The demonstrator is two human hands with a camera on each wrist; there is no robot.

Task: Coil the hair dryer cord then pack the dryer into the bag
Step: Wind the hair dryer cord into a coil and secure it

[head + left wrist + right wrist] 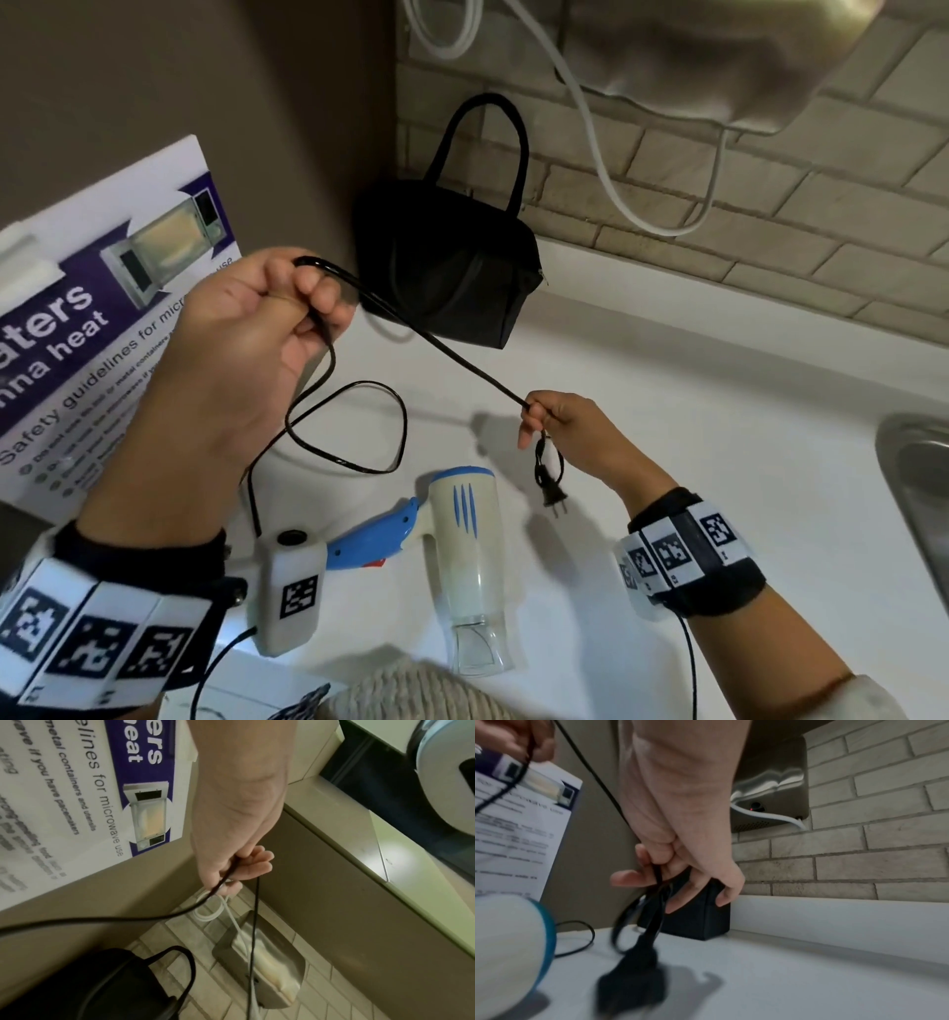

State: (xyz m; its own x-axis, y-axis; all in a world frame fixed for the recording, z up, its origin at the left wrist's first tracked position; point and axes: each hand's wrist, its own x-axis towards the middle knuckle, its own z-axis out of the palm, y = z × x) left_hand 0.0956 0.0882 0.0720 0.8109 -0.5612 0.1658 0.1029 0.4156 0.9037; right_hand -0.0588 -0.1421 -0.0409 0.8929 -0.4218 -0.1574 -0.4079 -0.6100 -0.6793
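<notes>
A white and blue hair dryer (464, 555) lies on the white counter (667, 462), its nozzle pointing toward me. Its black cord (441, 344) runs taut between both hands. My left hand (287, 308) is raised at the left and grips a bend of the cord (231, 871); a loose loop (354, 426) hangs from it onto the counter. My right hand (544, 416) pinches the cord near its end, and the black plug (552, 496) dangles below it (634, 981). The black bag (452, 267) with its handles up stands at the back against the wall.
A microwave safety poster (102, 318) leans at the left. A steel sink (919, 488) sits at the right edge. On the brick wall hang a metal dispenser (719, 61) and a white cable (606, 169).
</notes>
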